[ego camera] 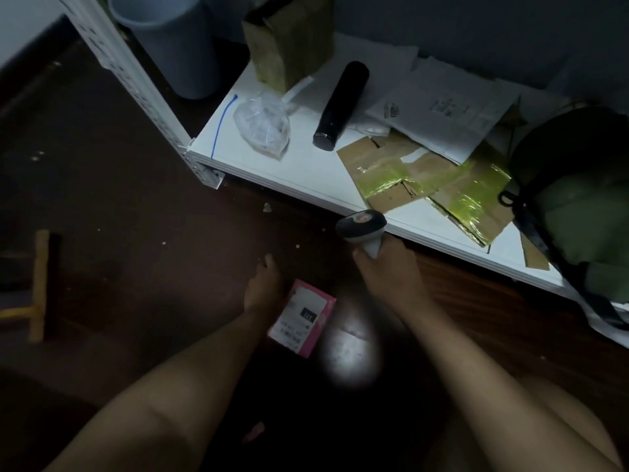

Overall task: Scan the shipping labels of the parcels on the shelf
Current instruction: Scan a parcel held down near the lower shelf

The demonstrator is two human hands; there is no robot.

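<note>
My right hand grips the handle of a grey barcode scanner, held just below the front edge of the white shelf. My left hand hovers low over the dark floor, its fingers hidden from me, beside a small pink box with a white shipping label on top. I cannot tell whether the hand touches the box. On the shelf lie a flat cardboard parcel with yellow-green tape, a white paper-wrapped parcel, a clear plastic bag, a black cylinder and an upright brown parcel.
A grey bin stands behind the white perforated shelf post. A dark green bag with black straps fills the shelf's right end. A wooden-handled tool lies on the floor at left. A bright light patch shines on the floor.
</note>
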